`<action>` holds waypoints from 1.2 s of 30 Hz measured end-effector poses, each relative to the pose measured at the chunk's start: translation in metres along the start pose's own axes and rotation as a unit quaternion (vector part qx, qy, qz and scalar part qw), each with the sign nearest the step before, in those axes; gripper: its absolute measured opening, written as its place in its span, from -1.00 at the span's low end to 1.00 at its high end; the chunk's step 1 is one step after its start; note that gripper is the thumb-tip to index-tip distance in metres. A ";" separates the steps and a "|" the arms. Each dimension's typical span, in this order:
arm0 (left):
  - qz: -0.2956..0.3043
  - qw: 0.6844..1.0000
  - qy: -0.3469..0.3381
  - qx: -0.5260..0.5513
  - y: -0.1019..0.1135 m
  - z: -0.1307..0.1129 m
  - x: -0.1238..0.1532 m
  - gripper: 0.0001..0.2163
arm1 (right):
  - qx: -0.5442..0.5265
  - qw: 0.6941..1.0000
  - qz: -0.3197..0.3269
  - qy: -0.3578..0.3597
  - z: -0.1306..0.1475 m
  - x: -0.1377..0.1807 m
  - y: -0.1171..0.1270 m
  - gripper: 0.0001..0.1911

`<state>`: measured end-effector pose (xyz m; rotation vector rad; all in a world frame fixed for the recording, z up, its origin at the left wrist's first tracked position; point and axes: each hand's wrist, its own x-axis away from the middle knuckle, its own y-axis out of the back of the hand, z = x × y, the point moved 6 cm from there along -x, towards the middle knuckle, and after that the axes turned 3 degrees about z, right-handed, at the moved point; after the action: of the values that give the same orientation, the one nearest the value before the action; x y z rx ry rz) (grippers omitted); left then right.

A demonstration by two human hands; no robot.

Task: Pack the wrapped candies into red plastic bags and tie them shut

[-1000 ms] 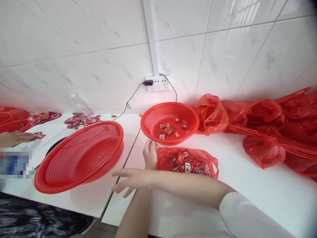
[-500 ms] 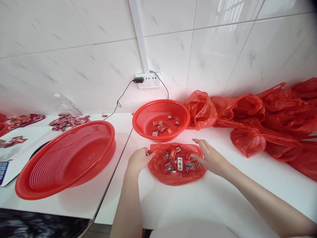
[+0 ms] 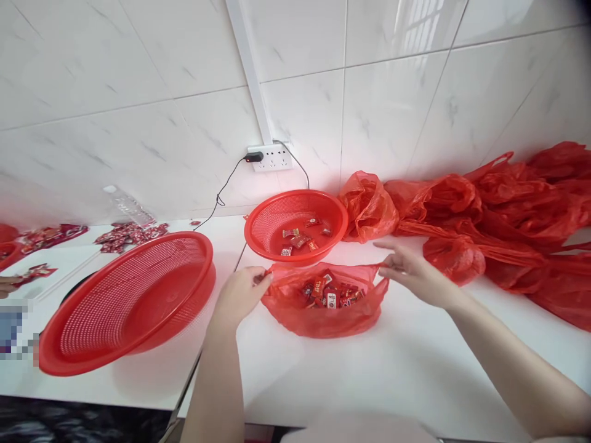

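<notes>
A red plastic bag (image 3: 323, 323) lies on the white table in front of me, its mouth stretched wide. Several small wrapped packets (image 3: 331, 299), mostly red, are inside it. My left hand (image 3: 242, 290) pinches the bag's rim at the left corner. At the right corner, my right hand (image 3: 410, 271) grips the rim between thumb and fingers, with one finger extended. Just behind the bag stands a round red basket (image 3: 263, 243) with a few similar packets (image 3: 300, 240) on its bottom.
A large red basket (image 3: 152, 295) sits tilted at left. Beyond it are heaped red packets (image 3: 132, 237) and a clear bottle (image 3: 129, 206). Filled red bags (image 3: 452, 203) line the wall at right. A cable (image 3: 226, 181) runs from the wall socket (image 3: 274, 159). Another person's hand (image 3: 8, 286) shows far left.
Both hands have taken hold of the bag's rim and pulled its corners apart and upward. The front side of the bag now stands higher around the packets.
</notes>
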<state>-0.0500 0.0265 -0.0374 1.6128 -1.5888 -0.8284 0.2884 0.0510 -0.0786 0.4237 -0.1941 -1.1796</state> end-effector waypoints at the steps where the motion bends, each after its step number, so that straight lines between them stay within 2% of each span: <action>1: -0.029 0.997 -0.009 0.064 0.011 -0.004 0.000 -0.75 | -0.022 0.999 -0.040 0.025 0.012 -0.003 0.012 -0.43; 3: -0.100 0.971 -0.038 0.214 0.033 -0.012 0.000 -0.78 | -0.062 0.985 -0.144 0.069 0.037 -0.004 0.036 -0.49; 5: -0.160 0.919 -0.081 0.350 0.051 -0.021 -0.003 -0.81 | -0.097 0.958 -0.246 0.107 0.060 -0.001 0.052 -0.57; 7: -0.196 0.867 -0.131 0.439 0.062 -0.032 -0.007 -0.86 | -0.124 0.926 -0.322 0.152 0.080 0.001 0.057 -0.65; 9: -0.199 0.834 -0.189 0.479 0.065 -0.047 -0.010 -0.89 | -0.146 0.901 -0.353 0.205 0.098 0.001 0.051 -0.72; 11: -0.157 0.819 -0.255 0.490 0.057 -0.067 -0.010 -0.82 | -0.152 0.895 -0.337 0.248 0.113 -0.004 0.038 -0.73; 13: -0.066 0.820 -0.302 0.481 0.039 -0.088 -0.009 -0.63 | -0.138 0.907 -0.286 0.278 0.127 -0.011 0.021 -0.69; 15: 0.030 0.841 -0.305 0.446 0.015 -0.105 -0.007 -0.46 | -0.109 0.921 -0.213 0.308 0.141 -0.014 0.001 -0.63; 16: 0.065 0.859 -0.294 0.414 0.003 -0.111 -0.006 -0.44 | -0.091 0.925 -0.168 0.330 0.148 -0.015 -0.009 -0.59; 18: 0.110 0.892 -0.280 0.337 -0.016 -0.120 -0.003 -0.60 | -0.047 0.920 -0.061 0.385 0.161 -0.012 -0.029 -0.54; 20: 0.143 0.907 -0.270 0.289 -0.028 -0.125 -0.003 -0.84 | 0.004 0.899 0.030 0.437 0.167 -0.007 -0.045 -0.52; 21: 0.152 0.909 -0.261 0.287 -0.030 -0.125 -0.003 -0.90 | 0.025 0.891 0.051 0.451 0.167 -0.006 -0.048 -0.52; 23: 0.150 0.905 -0.234 0.321 -0.030 -0.124 -0.006 -0.84 | 0.048 0.894 0.032 0.445 0.161 -0.009 -0.045 -0.54; 26: 0.123 0.894 -0.173 0.395 -0.027 -0.116 -0.011 -0.78 | 0.066 0.917 -0.020 0.393 0.146 -0.019 -0.032 -0.54; 30: 0.137 0.885 -0.085 0.437 -0.037 -0.106 -0.017 -0.71 | 0.093 0.934 0.011 0.344 0.133 -0.029 -0.032 -0.61; 33: 0.153 0.874 -0.056 0.457 -0.044 -0.104 -0.019 -0.70 | 0.081 0.946 -0.013 0.313 0.128 -0.034 -0.029 -0.71; 36: 0.177 0.851 -0.035 0.493 -0.044 -0.102 -0.021 -0.70 | 0.078 0.955 -0.031 0.286 0.121 -0.038 -0.025 -0.69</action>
<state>0.0593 0.0526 -0.0203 1.8096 -2.4796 0.2215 0.2091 0.0518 0.0236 0.8968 0.2319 -1.0605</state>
